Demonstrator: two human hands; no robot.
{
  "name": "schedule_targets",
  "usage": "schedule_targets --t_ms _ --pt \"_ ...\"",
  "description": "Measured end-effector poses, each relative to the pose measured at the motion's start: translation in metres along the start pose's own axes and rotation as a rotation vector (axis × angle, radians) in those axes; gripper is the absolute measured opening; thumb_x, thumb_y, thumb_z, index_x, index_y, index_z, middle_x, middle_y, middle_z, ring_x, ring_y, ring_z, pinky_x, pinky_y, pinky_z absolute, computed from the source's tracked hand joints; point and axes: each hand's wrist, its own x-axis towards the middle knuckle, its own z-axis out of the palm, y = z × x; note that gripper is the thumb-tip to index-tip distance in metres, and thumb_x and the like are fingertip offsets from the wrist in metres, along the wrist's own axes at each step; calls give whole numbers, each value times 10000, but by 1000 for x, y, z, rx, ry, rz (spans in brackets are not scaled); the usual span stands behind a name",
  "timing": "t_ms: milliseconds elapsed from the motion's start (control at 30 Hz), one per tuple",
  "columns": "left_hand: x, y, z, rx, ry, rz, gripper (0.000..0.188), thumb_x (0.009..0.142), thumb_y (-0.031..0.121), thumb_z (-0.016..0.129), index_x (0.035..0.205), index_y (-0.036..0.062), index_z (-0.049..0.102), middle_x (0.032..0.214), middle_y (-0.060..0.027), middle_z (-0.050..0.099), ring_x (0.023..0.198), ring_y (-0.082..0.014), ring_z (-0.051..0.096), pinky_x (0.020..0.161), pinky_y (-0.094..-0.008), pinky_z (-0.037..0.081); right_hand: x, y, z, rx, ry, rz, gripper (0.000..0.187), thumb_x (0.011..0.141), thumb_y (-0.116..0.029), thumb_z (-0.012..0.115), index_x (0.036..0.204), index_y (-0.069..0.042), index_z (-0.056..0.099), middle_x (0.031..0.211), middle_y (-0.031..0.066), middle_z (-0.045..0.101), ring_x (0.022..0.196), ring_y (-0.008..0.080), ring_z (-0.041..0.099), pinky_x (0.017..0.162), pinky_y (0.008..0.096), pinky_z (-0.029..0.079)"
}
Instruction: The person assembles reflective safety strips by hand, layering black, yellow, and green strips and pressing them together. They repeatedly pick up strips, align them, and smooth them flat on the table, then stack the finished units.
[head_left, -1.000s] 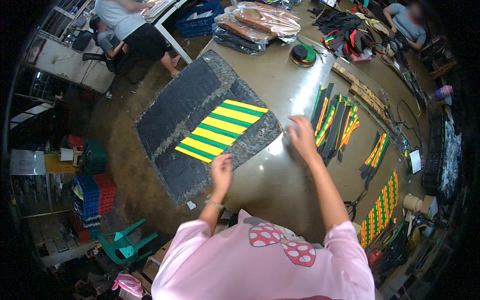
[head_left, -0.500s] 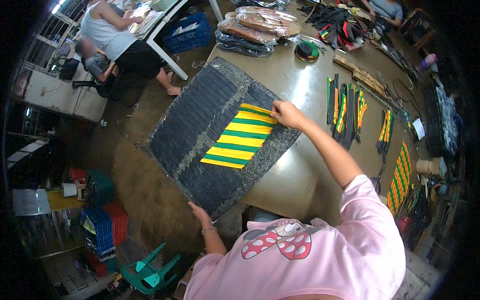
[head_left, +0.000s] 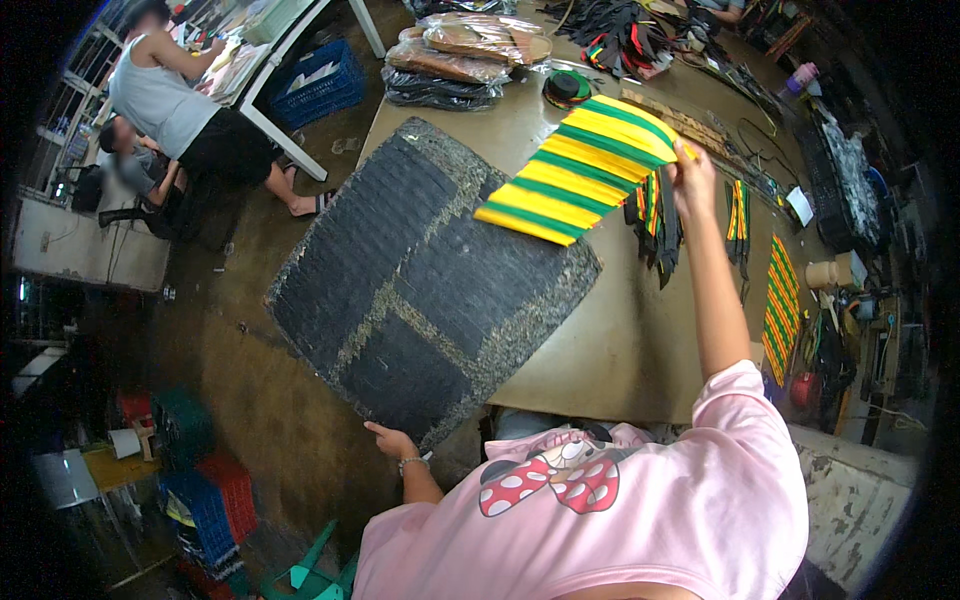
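We pinch the yellow-and-green striped woven panel [head_left: 580, 170] in our right hand [head_left: 690, 165], left hand [head_left: 392, 440] gripping the dark ribbed rubber mat [head_left: 420, 280], peeling slowly.

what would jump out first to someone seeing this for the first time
The yellow and green striped sheet, lifted off the table by the right hand. Below it, the big black mat overhangs the table's left edge, with the left hand at its lower corner.
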Motion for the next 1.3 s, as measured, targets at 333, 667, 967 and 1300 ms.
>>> schedule_targets --t_ms 333,667,967,1300 --pt "50 -37 -32 33 -187 22 955 913 730 266 1068 -136 636 1125 -322 615 1059 -472 558 934 -512 406 -93 122 -31 -1287 -141 -340 299 906 -281 605 1022 -11 660 948 260 657 904 401 636 813 456 489" --pt "37 -96 -17 99 -87 6 889 878 762 322 1012 -49 660 984 -225 660 878 -331 616 804 -437 486 -207 94 36 -970 -410 252 666 942 -599 410 882 6 683 825 236 661 808 381 637 769 412 479" --pt "-70 -47 -30 -162 -616 413 746 860 745 407 904 35 631 821 -104 597 711 -206 517 671 -339 461 -297 -117 -34 -729 -371 -249 569 955 -525 490 750 -12 626 696 188 612 667 302 612 656 414 474" --pt "-218 67 -62 -131 -1612 500 609 840 727 501 784 129 598 641 30 526 526 -68 407 524 -230 434 -662 -249 -356 -831 234 -167 608 897 -456 577 1306 -14 493 1222 160 595 1082 265 571 941 387 453"
